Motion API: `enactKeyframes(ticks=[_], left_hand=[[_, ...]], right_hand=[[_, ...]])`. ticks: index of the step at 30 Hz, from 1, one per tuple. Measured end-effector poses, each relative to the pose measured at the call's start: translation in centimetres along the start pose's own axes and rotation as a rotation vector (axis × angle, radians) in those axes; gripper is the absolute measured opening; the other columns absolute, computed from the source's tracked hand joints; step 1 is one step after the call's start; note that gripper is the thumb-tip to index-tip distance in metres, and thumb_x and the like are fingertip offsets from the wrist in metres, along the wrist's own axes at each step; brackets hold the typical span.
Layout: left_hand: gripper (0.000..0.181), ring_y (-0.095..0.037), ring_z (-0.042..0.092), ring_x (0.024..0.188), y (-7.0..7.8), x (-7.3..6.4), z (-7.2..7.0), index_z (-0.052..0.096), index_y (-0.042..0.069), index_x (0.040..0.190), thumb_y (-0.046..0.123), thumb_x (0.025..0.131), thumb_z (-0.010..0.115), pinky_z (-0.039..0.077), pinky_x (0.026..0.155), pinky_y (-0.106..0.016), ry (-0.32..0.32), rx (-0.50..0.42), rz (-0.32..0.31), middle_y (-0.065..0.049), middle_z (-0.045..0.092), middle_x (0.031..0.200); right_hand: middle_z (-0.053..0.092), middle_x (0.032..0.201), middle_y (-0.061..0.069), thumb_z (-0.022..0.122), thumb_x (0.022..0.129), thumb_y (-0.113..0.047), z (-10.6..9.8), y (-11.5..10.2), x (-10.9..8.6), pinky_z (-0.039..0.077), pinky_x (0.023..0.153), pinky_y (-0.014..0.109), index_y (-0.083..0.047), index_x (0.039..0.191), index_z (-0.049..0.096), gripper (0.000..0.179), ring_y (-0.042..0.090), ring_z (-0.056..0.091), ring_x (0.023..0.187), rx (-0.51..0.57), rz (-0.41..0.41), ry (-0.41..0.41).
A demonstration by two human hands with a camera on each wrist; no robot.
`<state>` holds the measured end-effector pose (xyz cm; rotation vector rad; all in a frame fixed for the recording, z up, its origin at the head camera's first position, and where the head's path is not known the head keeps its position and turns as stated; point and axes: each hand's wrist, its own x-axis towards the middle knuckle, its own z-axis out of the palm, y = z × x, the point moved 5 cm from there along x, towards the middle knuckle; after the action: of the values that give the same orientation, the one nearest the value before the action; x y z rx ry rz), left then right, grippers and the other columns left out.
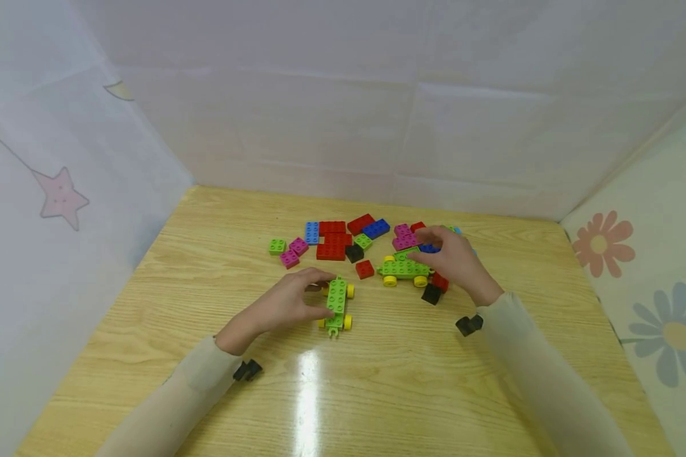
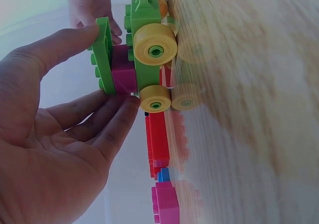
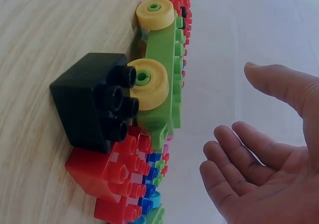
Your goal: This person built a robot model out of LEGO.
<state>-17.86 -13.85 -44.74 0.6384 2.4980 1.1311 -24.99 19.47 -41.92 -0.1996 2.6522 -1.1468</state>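
My left hand (image 1: 288, 303) pinches a green toy brick car (image 1: 336, 297) by its ends, thumb on one side and fingertips on the other. In the left wrist view a green plate (image 2: 103, 57) tops a pink brick (image 2: 123, 69), which sits on the green base with yellow wheels (image 2: 155, 44). My right hand (image 1: 454, 257) hovers over the brick pile, its fingers loosely bent around nothing. Below and left of it stands a second green wheeled base (image 1: 404, 269). In the right wrist view, a black brick (image 3: 82, 102) and a red brick (image 3: 102, 174) lie beside that base.
Toward the back lie red bricks (image 1: 331, 249), a blue brick (image 1: 375, 228), pink bricks (image 1: 405, 242) and a black brick (image 1: 354, 253). A single red brick (image 1: 364, 269) sits between the two wheeled bases. Left of the pile is a small green brick (image 1: 277, 247). Fabric walls (image 1: 320, 127) border the table.
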Motion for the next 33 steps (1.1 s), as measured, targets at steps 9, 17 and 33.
enactKeyframes(ticks=[9, 17, 33], left_hand=[[0.073, -0.035, 0.070, 0.140, -0.2, 0.1, 0.1, 0.062, 0.009, 0.158, 0.030, 0.095, 0.092, 0.059, 0.117, -0.052, 0.012, 0.021, -0.014, -0.010, 0.066, 0.157], [0.072, -0.035, 0.070, 0.140, -0.2, 0.1, 0.0, 0.062, 0.009, 0.158, 0.032, 0.096, 0.091, 0.059, 0.117, -0.051, 0.012, 0.030, -0.001, -0.011, 0.066, 0.157], [0.073, -0.036, 0.070, 0.139, 0.0, -0.1, -0.2, 0.062, 0.008, 0.158, 0.032, 0.096, 0.092, 0.059, 0.117, -0.053, 0.016, 0.032, 0.005, -0.012, 0.066, 0.157]], right_hand=[[0.060, 0.164, 0.017, 0.078, 0.106, -0.037, 0.2, 0.9, 1.4, 0.049, 0.125, 0.063, -0.006, 0.160, 0.057, 0.066, 0.044, 0.054, 0.154, -0.005, 0.022, -0.004], [0.064, 0.159, 0.018, 0.079, 0.106, -0.036, 0.8, 0.9, 2.4, 0.051, 0.123, 0.063, -0.005, 0.159, 0.059, 0.064, 0.044, 0.057, 0.151, -0.022, -0.006, -0.004], [0.068, 0.154, 0.015, 0.082, 0.104, -0.030, 4.3, -1.5, 3.3, 0.054, 0.120, 0.060, -0.008, 0.155, 0.064, 0.058, 0.037, 0.064, 0.143, -0.002, -0.087, -0.104]])
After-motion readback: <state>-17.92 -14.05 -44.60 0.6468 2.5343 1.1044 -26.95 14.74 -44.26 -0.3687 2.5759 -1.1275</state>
